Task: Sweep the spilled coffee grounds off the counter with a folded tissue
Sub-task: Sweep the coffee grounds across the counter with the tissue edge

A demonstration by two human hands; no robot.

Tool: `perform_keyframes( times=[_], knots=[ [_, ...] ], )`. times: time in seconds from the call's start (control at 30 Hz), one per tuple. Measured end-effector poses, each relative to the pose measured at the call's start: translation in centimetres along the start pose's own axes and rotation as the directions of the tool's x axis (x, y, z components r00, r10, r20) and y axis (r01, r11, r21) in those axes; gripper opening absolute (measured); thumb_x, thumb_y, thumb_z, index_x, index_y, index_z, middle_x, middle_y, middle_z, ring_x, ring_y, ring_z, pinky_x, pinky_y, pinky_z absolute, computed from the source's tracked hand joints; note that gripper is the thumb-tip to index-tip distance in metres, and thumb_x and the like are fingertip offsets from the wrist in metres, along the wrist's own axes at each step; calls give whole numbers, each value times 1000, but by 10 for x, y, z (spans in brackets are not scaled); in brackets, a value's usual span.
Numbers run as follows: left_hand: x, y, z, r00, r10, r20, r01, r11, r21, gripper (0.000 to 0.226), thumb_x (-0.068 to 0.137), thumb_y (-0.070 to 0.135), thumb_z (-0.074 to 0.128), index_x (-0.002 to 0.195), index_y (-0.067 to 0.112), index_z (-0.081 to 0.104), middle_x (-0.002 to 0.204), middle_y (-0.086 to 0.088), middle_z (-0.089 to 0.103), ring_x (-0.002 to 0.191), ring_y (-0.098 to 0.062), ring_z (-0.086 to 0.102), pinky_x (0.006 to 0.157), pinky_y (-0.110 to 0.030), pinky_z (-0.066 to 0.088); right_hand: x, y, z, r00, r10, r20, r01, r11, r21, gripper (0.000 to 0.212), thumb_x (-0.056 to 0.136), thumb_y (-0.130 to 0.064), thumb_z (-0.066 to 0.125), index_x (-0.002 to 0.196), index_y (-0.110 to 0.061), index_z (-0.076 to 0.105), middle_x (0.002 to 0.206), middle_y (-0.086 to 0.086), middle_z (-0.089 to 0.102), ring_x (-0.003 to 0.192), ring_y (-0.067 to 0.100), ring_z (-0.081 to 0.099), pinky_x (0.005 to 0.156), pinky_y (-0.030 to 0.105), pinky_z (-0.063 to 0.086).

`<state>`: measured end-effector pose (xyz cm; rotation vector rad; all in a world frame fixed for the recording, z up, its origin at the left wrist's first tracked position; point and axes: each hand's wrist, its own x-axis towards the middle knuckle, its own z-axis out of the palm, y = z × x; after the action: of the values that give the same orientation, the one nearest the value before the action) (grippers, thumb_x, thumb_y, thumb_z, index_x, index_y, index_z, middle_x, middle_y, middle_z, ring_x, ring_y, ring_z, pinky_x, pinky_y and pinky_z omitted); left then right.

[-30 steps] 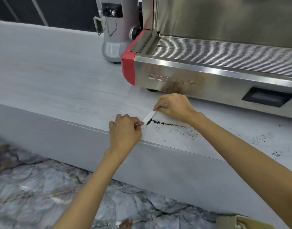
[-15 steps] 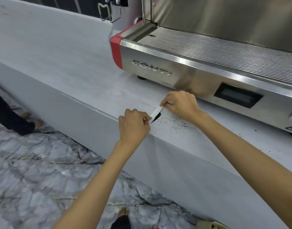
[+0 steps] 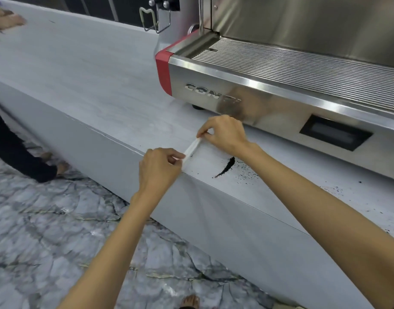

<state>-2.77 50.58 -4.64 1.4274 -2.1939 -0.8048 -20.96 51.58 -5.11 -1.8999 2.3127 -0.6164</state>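
Note:
A narrow folded white tissue (image 3: 192, 149) is stretched between my two hands just above the pale grey counter (image 3: 98, 85). My left hand (image 3: 158, 169) pinches its near end at the counter's front edge. My right hand (image 3: 222, 132) pinches its far end, close to the espresso machine's front. A dark line of coffee grounds (image 3: 226, 167) lies on the counter to the right of the tissue, apart from it. Scattered specks (image 3: 245, 172) spread further right along the counter.
A steel espresso machine (image 3: 280, 103) with a red corner stands right behind my hands. A grinder (image 3: 167, 18) sits at its left. Another person's leg and foot (image 3: 24, 161) are on the marble floor at left, and a hand (image 3: 6, 21) rests at the counter's far left.
The tissue has come away to the left of the grounds, which now lie in a gathered dark line on the counter. The camera has shifted, showing more counter to the left.

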Motion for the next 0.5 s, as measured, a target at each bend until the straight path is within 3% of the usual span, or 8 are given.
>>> perform_keyframes(
  times=[0.1, 0.2, 0.37, 0.5],
  knots=[
    [-3, -3, 3, 998, -50, 34, 51, 998, -38, 17, 82, 11, 61, 94, 15, 73, 80, -7, 70, 84, -23, 65, 79, -31, 53, 8, -5, 7, 999, -23, 49, 22, 1000, 22, 17, 85, -21, 60, 89, -29, 74, 103, -10, 71, 99, 16, 62, 74, 30, 45],
    [-10, 4, 11, 997, -58, 54, 62, 995, -72, 18, 82, 11, 61, 94, 14, 73, 83, -8, 73, 84, -24, 65, 78, -32, 54, 1, 2, 3, 998, -46, 49, 45, 999, 12, 16, 86, -24, 60, 88, -31, 74, 100, -12, 71, 96, 15, 63, 68, 27, 42],
    [-26, 22, 41, 996, 64, 61, -65, 998, 7, 20, 85, 14, 57, 100, 16, 69, 89, -9, 73, 94, -29, 59, 81, -42, 51, -26, 25, -9, 1000, -10, 23, 11, 999, -42, 15, 88, -27, 59, 90, -32, 73, 99, -14, 71, 92, 13, 64, 62, 24, 35],
    [-37, 43, 60, 980, 164, 112, -172, 983, 68, 24, 89, 15, 51, 109, 16, 65, 97, -11, 67, 100, -29, 51, 83, -37, 44, -48, 40, -21, 998, 69, -4, -69, 996, -59, 16, 88, -21, 60, 87, -29, 74, 99, -12, 72, 90, 14, 65, 64, 25, 43]
  ],
)
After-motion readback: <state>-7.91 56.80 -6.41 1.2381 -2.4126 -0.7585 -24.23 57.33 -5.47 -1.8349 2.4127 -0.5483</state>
